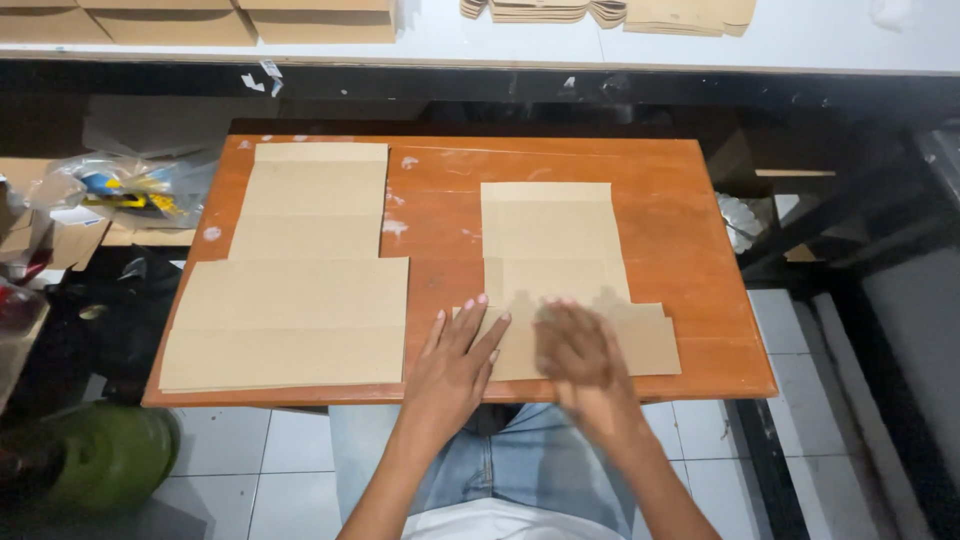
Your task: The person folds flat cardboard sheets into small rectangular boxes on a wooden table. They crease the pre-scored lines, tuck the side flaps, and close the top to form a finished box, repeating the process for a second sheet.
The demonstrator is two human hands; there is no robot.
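Note:
Two flat brown cardboard box blanks lie on an orange wooden table [680, 215]. The larger blank [300, 270] covers the table's left half. On the right lies the smaller blank [550, 240], and both my hands rest on its near part. My left hand [455, 365] lies flat with fingers spread at the blank's near left corner. My right hand [585, 360] is blurred and pressed palm-down on the wide bottom flap. Neither hand grips anything.
A white shelf [430, 40] at the back carries stacks of folded cardboard [180, 20] and flat blanks [610, 12]. A clear plastic bag [125, 190] with coloured items sits left of the table. A green round object [110, 455] stands on the tiled floor.

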